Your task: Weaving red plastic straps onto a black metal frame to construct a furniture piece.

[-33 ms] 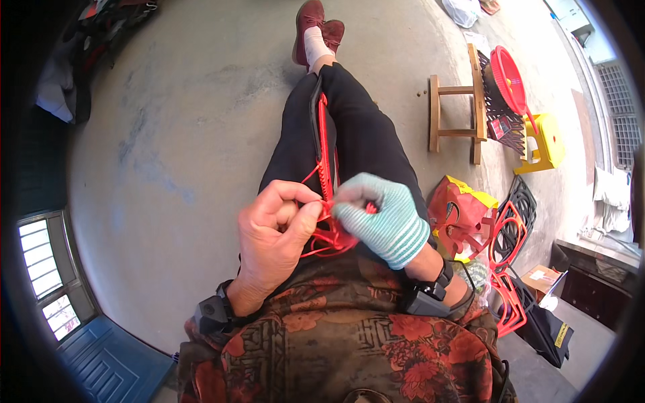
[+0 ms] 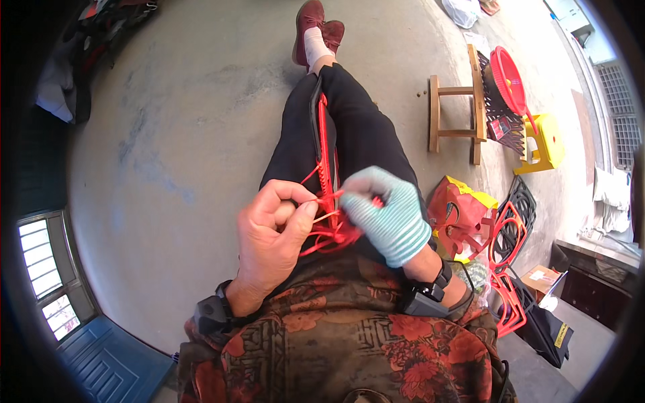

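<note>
Pinching hard, the bare left hand is curling its fingers in toward the thumb, clamping red cord right at the fingertips. Loose loops of that cord are spilling below the thumb and bunching in the lap between the two hands. Just past the left fingertips, a long red-and-black frame is lying along the person's black-trousered legs, running away from the fingers toward the dark red shoes far beyond them.

Moving right, the right hand in a pale green striped glove is closing its fingers together on the same red cord, its fingertips almost touching those of the left hand. The grip itself is partly hidden under the glove, but the fingers are bent tight, not spread.

Further right of the gloved fingers, well apart, a red-and-yellow bag is sitting on the floor beside red frames, and beyond them a wooden stool, a red basket and a yellow stool are standing on the concrete.
</note>
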### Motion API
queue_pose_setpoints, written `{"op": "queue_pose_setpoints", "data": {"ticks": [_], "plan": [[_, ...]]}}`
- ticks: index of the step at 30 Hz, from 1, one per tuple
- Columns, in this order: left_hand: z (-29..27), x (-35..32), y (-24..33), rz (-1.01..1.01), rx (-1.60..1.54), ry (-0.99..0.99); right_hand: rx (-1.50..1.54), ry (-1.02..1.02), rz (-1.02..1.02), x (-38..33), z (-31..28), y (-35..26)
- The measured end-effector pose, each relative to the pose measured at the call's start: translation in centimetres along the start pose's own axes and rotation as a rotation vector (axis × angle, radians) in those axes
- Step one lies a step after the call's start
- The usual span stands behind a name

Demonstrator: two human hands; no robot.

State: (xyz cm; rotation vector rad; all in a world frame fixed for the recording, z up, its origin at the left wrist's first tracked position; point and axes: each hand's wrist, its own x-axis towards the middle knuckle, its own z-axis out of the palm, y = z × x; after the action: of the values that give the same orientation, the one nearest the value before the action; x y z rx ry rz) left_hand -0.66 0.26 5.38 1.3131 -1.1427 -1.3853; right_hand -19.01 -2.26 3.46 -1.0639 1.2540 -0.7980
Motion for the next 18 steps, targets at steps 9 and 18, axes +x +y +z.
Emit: {"op": "queue_pose_setpoints", "data": {"ticks": [9,18], "plan": [[-0.7,-0.1,-0.2,-0.154,-0.254,0.003,0.474,0.27,0.173,0.8,-1.3,0.1],[-1.0,-0.1,0.0,-0.028,0.012,-0.017,0.014,0.334,-0.108,0.8,-1.4,-0.9]]}}
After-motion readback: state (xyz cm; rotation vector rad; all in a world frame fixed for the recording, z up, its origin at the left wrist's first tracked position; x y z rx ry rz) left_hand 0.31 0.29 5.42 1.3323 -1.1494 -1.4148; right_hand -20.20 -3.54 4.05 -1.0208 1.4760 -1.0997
